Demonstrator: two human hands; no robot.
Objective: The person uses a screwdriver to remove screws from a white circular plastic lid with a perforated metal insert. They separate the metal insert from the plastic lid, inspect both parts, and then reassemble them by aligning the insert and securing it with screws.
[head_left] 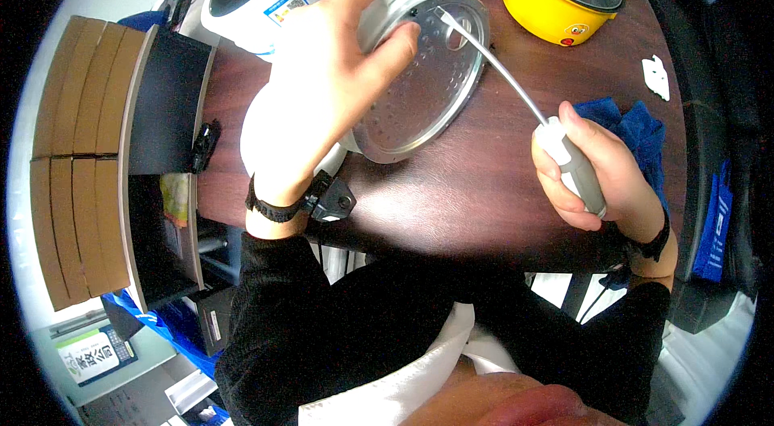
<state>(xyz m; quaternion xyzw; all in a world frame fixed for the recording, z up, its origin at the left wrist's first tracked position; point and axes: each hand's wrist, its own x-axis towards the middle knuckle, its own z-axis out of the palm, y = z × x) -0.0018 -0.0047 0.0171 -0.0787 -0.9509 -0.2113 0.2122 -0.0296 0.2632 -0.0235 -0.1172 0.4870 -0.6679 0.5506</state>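
nearest the camera, a white collar (387, 382) shows at the lower edge over a black top (322, 333), its sleeves running up to both hands. the left hand (322, 51) grips a round, see-through lid (427, 83) by its rim, thumb across the face, and holds it tilted over the brown table (580, 71). the right hand (611, 168) is wrapped around the grey and white handle of a screwdriver (558, 144); its tip lies over the upper part of the lid, but i cannot tell whether it touches. beyond the left hand stands a white pot (242, 33). a yellow pot (548, 13) sits at the far right, and a blue cloth (645, 132) lies just beside the right hand.
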